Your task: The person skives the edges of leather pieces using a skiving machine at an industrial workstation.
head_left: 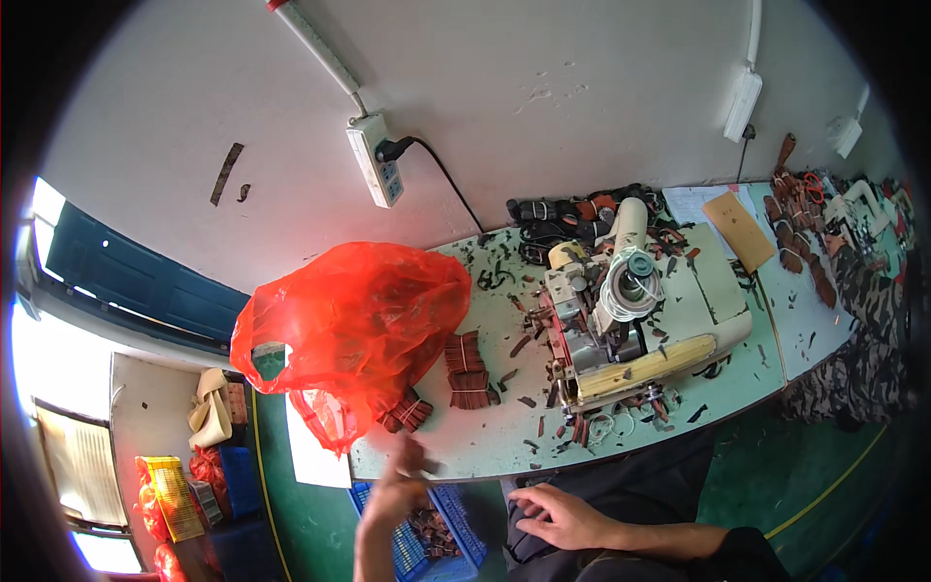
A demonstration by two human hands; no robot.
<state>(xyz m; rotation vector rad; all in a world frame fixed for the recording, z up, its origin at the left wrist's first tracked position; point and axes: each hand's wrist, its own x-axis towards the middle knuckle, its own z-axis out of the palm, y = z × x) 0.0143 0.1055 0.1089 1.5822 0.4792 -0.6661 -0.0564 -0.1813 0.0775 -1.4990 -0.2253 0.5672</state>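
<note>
head view: left hand (402, 477) blurred, grip unclear.

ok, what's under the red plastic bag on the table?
A banded bundle of brown strips pokes out from under the red plastic bag at its lower edge, on the table. Two similar bundles lie just right of it. Anything further beneath is hidden.

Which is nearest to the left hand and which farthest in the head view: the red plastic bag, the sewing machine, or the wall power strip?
From the left hand:
1. Red plastic bag, just above it, at the table's left end.
2. Sewing machine, to the right on the table.
3. Power strip, high on the wall.
</note>
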